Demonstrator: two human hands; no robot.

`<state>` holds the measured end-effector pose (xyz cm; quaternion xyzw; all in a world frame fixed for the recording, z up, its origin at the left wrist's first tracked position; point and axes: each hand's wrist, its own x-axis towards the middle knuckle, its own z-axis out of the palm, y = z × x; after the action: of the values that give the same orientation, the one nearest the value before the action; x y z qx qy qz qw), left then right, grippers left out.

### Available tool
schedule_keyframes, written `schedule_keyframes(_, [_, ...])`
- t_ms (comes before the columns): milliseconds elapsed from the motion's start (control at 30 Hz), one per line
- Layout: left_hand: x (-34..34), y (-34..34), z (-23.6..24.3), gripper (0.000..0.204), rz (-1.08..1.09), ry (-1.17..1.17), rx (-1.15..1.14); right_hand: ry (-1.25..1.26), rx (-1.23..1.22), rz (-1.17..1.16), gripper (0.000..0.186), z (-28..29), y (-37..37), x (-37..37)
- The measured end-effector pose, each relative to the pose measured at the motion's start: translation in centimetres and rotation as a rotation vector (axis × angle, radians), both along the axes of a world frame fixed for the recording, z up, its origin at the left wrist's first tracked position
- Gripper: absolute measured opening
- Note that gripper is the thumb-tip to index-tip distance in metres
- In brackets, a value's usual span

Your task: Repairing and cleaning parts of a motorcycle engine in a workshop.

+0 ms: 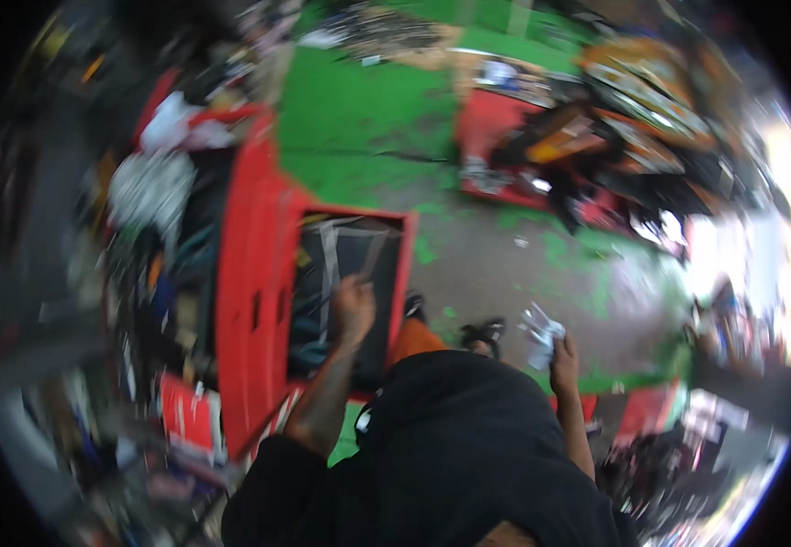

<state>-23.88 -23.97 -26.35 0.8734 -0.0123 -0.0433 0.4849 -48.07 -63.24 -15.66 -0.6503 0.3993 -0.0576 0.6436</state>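
Observation:
My left hand (354,308) is over an open drawer (408,264) of a red tool cabinet (248,292). Its fingers look curled, and a thin blurred streak runs up from them; I cannot make out what it is. Long pale strips, too smeared to name, lie on the drawer's dark bottom. Out to the right, my right hand (563,357) is closed on a whitish bundle with several thin prongs (539,335), held above the floor, away from the cabinet.
Cluttered things, among them a clear plastic bag (151,187), cover the cabinet's left side. An orange and black motorcycle (632,137) stands on a red platform (491,123) at the far right. The floor (359,118) is worn green and grey. Much of the view is blurred.

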Motion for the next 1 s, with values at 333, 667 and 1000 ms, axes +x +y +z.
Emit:
schedule_keyframes(333, [-2.2,-9.6,17.1,0.04,-0.445,-0.226,-0.217,-0.051,0.325,0.735,0.061,7.0,8.6,15.3])
schedule_keyframes(667, [2.8,4.9,26.5,0.02,0.062,-0.438,0.057,-0.025,0.47,-0.062,0.034,2.1,4.5,18.2])
schedule_keyframes(1000, [7.8,28.7,26.0,0.063,0.139,-0.287,0.771,-0.019,0.345,-0.428,0.048,-10.9,-5.1,7.5])
